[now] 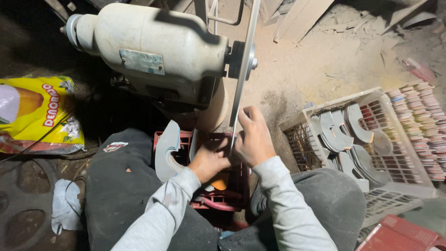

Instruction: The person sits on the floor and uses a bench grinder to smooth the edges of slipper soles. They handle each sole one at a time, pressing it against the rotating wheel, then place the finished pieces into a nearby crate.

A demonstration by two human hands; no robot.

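The left hand (209, 160) was curled low over the red crate (232, 186) between the person's knees, its fingers closed on something pale and orange that the hand mostly hid; what it was could not be told. The right hand (253, 139) lay just beside it, fingers bent and pinched at the thin edge of the sanding disc (244, 69), which ran upward from the hands as a narrow grey strip. A grey curved sole piece (165, 151) stood on edge just left of the left hand, leaning at the crate's rim.

Above the hands sat the cream motor housing (153, 51), carrying a rectangular pale blue-green plate (141, 61) on its side; its lettering was too worn to tell.

To the right of the right hand, well apart, a pale slatted plastic basket (297, 135) rested on the dusty floor (302, 69) with a heap of grey curved sole pieces (344, 135) in it. Beyond the basket's far edge lay rows of thin stacked pieces (423, 130) in pinkish and pale tones. A red box corner (404, 237) showed below the basket.

Far left of the left hand lay a yellow plastic bag (39, 116) with red lettering and a picture on it, crumpled on the floor, and below it a white rag (65, 209).
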